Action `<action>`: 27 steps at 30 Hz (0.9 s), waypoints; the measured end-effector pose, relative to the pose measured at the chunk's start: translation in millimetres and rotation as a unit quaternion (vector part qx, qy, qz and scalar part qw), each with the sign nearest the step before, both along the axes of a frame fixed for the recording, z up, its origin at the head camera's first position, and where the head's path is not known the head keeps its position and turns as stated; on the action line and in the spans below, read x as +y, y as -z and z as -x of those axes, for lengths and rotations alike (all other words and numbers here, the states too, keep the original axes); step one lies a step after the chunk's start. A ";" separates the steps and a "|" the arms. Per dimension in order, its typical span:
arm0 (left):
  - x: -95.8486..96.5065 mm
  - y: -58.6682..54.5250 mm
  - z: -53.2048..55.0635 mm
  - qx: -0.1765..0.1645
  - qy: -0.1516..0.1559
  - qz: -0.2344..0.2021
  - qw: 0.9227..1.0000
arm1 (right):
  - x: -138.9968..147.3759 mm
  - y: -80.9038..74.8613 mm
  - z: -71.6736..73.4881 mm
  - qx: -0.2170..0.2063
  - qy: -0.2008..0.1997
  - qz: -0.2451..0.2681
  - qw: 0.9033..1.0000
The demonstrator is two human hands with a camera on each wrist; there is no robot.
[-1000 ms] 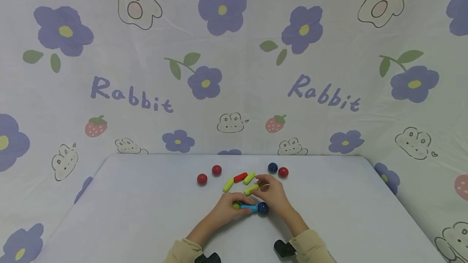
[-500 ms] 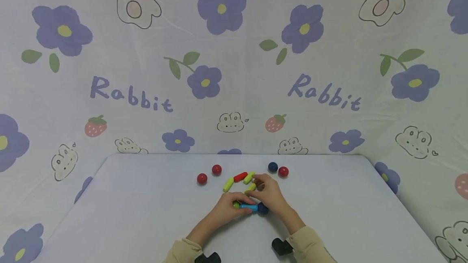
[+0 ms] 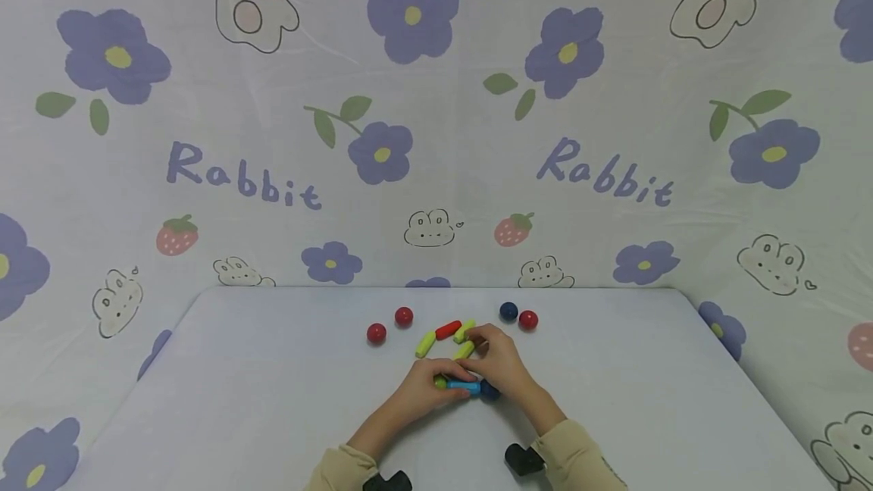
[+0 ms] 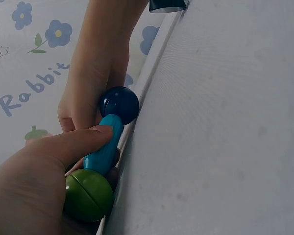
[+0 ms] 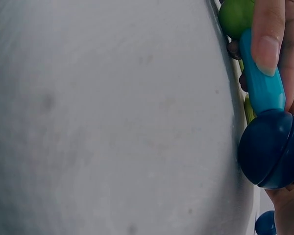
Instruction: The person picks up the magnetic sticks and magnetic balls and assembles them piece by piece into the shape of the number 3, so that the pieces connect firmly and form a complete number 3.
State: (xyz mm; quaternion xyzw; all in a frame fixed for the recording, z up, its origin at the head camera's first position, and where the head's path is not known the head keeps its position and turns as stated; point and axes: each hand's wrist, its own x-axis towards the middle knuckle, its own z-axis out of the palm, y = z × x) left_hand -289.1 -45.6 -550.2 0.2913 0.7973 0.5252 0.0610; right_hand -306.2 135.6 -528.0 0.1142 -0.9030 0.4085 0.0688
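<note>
Head view: my left hand (image 3: 424,389) covers part of the green ball (image 3: 439,383) and of the light blue stick (image 3: 464,386). My right hand (image 3: 506,364) hides some of the dark blue ball (image 3: 489,391). The near end of the closest yellow stick (image 3: 464,351) is lost at my fingers; cannot tell whether I pinch it. My left sleeve (image 3: 344,468) and right sleeve (image 3: 576,457) run off the bottom edge; marks on the latter too small to read. Left wrist view: left hand cut by the left edge, right fingertips hidden. Right wrist view: green ball cut by the top edge.
</note>
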 end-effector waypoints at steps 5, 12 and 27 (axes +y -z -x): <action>-0.5 0.1 -0.9 0.001 0.000 0.003 1.000 | 0.3 -0.8 -2.0 0.000 -0.001 0.006 1.000; -0.4 0.0 -0.9 0.001 0.003 0.003 1.000 | 7.8 0.8 -2.2 -0.026 -0.013 0.061 0.998; 0.1 -1.4 -2.1 -0.010 -0.005 -0.002 1.000 | 32.6 8.6 -3.9 -0.036 -0.066 0.120 0.990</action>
